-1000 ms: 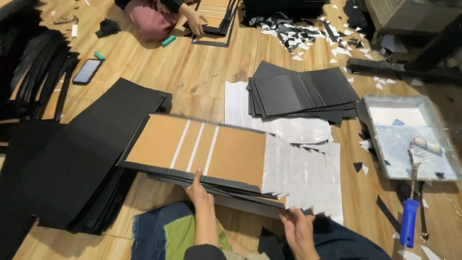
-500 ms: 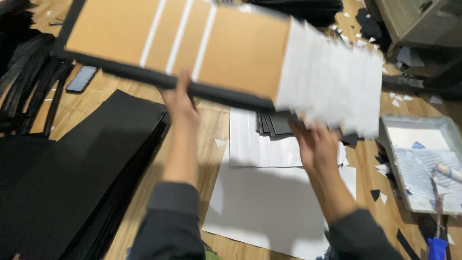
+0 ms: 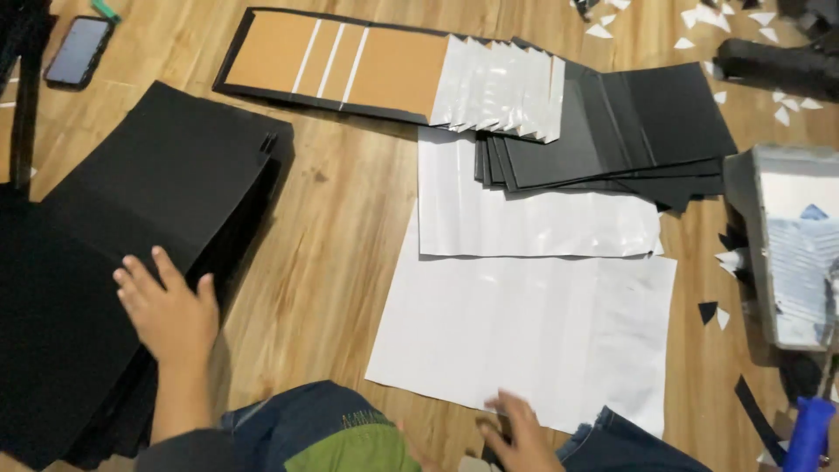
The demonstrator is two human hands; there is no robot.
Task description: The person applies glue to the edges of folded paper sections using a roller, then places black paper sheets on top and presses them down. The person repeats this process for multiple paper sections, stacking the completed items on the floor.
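My left hand (image 3: pixel 166 310) lies flat with fingers spread on the near edge of a big stack of black sheets (image 3: pixel 131 227) at the left. My right hand (image 3: pixel 523 433) hovers open, blurred, at the near edge of a large white sheet (image 3: pixel 533 328) on the wooden floor. A stack of brown-faced boards with black borders and white strips (image 3: pixel 350 65) lies at the far side, with white flaps (image 3: pixel 502 87) fanned at its right end. Neither hand holds anything.
A second white sheet (image 3: pixel 524 214) lies beyond the first, and a fan of black boards (image 3: pixel 629 131) sits beside it. At the right stands a grey tray (image 3: pixel 791 245), with a blue handle (image 3: pixel 808 433) nearby. A phone (image 3: pixel 77 51) lies far left. White scraps (image 3: pixel 699 17) litter the back.
The brown-faced stack was lifted from in front of me, carried over, and now lies at the far side. Both hands let go of it and came back near my knees.
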